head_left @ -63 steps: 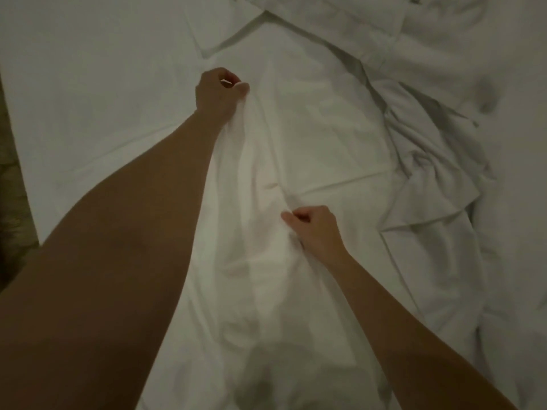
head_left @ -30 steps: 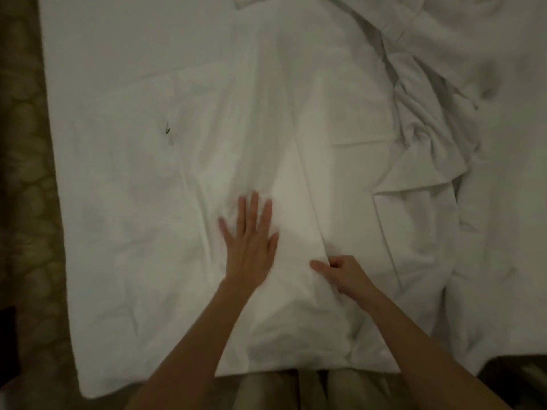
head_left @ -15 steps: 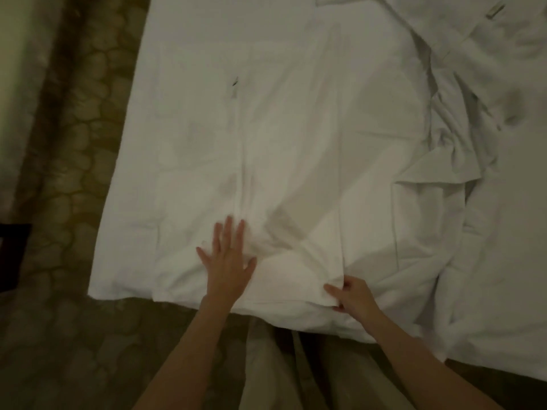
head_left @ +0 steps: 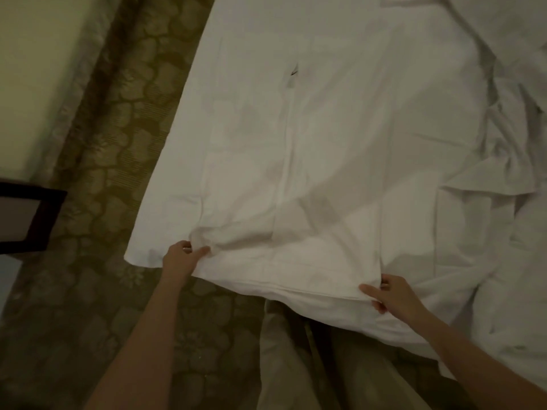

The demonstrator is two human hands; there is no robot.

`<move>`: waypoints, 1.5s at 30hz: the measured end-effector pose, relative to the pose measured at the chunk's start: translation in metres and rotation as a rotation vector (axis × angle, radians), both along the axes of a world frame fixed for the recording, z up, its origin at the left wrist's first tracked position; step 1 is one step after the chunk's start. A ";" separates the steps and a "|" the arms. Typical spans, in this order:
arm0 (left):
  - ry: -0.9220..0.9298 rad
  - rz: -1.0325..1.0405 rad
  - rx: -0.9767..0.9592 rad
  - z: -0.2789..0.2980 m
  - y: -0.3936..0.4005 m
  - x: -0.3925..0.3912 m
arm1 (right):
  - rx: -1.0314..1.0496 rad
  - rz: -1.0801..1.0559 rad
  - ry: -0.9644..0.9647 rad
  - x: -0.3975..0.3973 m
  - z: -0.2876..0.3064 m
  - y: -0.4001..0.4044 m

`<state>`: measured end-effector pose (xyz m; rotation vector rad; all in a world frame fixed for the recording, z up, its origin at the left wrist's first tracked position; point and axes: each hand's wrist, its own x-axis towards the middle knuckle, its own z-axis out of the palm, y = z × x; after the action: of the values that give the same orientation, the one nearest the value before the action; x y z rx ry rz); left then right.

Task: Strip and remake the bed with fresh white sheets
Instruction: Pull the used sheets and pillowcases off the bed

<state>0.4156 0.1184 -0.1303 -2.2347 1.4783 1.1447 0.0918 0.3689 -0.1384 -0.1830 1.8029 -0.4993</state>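
Note:
A white sheet (head_left: 325, 161) lies spread over the bed, creased down its middle, with a small dark mark (head_left: 294, 73) near the top. My left hand (head_left: 182, 257) pinches the sheet's near edge close to the bed's left corner. My right hand (head_left: 390, 295) pinches the same near edge further right, thumb on top. A bunched pile of white bedding (head_left: 509, 137) sits on the right side of the bed.
Patterned olive carpet (head_left: 97, 179) runs along the bed's left side and foot. A dark-framed piece of furniture (head_left: 26, 217) stands at the left edge. A pale wall (head_left: 32, 63) rises at the upper left. My trouser legs (head_left: 296, 365) stand against the bed's foot.
My left hand lifted off the sheet, where it lay flat, moved left and pinched the near edge. My right hand kept its hold. The view pulled back toward the bed's foot.

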 end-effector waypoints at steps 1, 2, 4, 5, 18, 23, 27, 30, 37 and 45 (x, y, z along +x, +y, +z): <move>-0.014 -0.048 0.035 -0.001 0.001 0.003 | 0.009 0.008 0.010 0.000 0.001 0.001; -0.029 -0.078 0.065 -0.002 0.002 0.006 | 0.019 0.004 0.019 0.002 0.001 0.002; -0.048 -0.092 0.120 -0.004 0.005 0.012 | 0.048 -0.008 0.024 0.005 0.003 0.000; -0.055 -0.095 0.146 -0.004 0.005 0.014 | 0.063 -0.003 0.023 0.006 0.004 -0.002; 0.677 0.329 -0.012 0.054 -0.067 -0.032 | -0.045 -0.662 -0.194 -0.013 0.041 -0.061; 0.946 0.546 0.008 0.057 -0.117 -0.080 | -0.300 -1.061 -0.254 -0.040 0.050 -0.130; 0.852 0.376 -0.096 0.051 -0.160 -0.114 | -0.443 -1.071 -0.202 -0.072 0.055 -0.186; 0.852 0.447 -0.212 0.047 -0.197 -0.142 | -0.520 -1.063 -0.166 -0.100 0.055 -0.229; 0.829 0.366 -0.255 0.039 -0.301 -0.211 | -0.551 -1.143 -0.070 -0.180 0.051 -0.325; 0.362 0.050 -0.162 -0.012 -0.351 -0.254 | -0.309 -0.684 0.334 -0.243 0.007 -0.375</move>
<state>0.1619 -0.2328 -0.1421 -2.2670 1.7107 1.5643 -0.1516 -0.0059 -0.1313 0.1623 2.0894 -1.2972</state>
